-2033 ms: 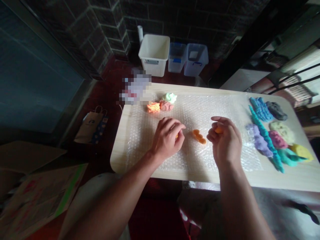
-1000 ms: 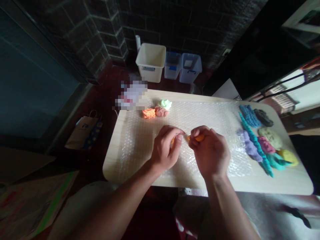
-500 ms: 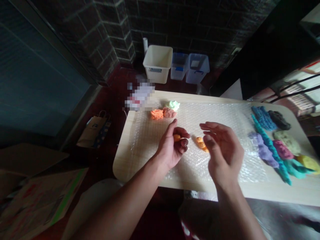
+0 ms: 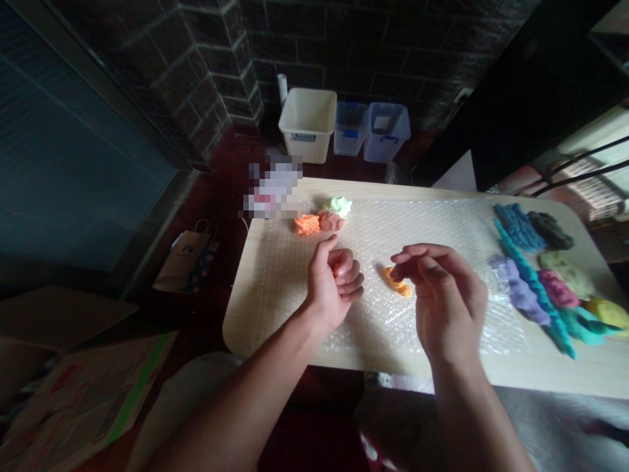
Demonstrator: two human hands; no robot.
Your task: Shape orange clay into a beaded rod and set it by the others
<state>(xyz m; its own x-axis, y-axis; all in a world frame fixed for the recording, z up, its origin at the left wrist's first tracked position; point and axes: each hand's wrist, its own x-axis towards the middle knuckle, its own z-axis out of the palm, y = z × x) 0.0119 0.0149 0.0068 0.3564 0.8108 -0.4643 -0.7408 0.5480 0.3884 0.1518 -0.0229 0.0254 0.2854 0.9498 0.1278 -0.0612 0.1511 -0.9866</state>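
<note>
My left hand (image 4: 334,285) is curled closed on a small lump of orange clay (image 4: 337,269), which only just shows between the fingers. My right hand (image 4: 445,298) hovers beside it. Its thumb and forefinger are pinched at the orange clay pieces (image 4: 396,282) that lie on the bubble-wrap sheet (image 4: 442,223). The sheet covers most of a light wooden table (image 4: 540,373). Both hands are near the middle of the sheet, a short gap apart.
Small orange (image 4: 307,225), pink (image 4: 330,220) and green (image 4: 338,205) clay lumps sit at the sheet's far left. Several coloured lumps, among them blue (image 4: 515,226), purple (image 4: 518,292) and yellow (image 4: 607,311), lie at the right. Plastic bins (image 4: 307,124) and a paper bag (image 4: 184,252) stand on the floor.
The hands met a second ago, then parted. My left hand has closed round its orange lump. My right hand, open half a second ago, now pinches at the orange pieces on the sheet.
</note>
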